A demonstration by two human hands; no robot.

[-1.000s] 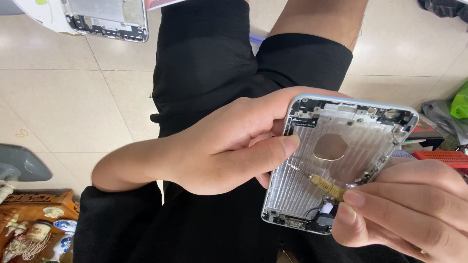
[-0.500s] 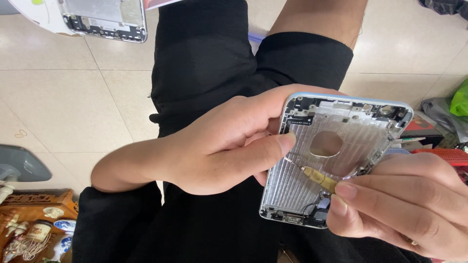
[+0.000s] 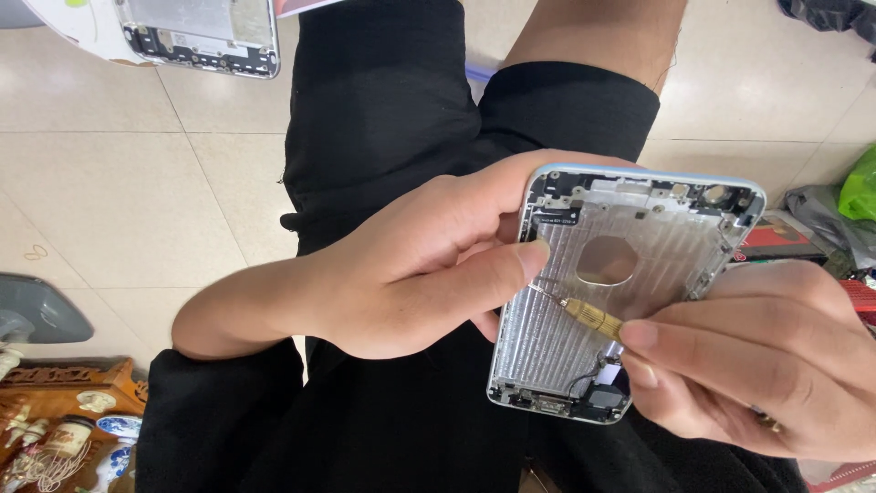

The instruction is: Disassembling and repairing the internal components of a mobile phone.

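Sliding left across the bare silver metal phone housing (image 3: 620,292), the brass-tipped screwdriver (image 3: 589,317) pinched in the right hand (image 3: 766,365) could skid; the left hand (image 3: 411,265) clamps the housing's left edge.

It looks like a small phone repair spot. A gutted phone shell (image 3: 620,292) is being worked with a brass-tipped screwdriver (image 3: 589,315), and another stripped housing (image 3: 201,32) lies nearby above pale floor tiles (image 3: 109,192).

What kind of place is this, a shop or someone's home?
Probably a small phone repair spot. The left hand holds a stripped phone housing, the right hand works a brass-tipped screwdriver on it, and another opened phone lies nearby.
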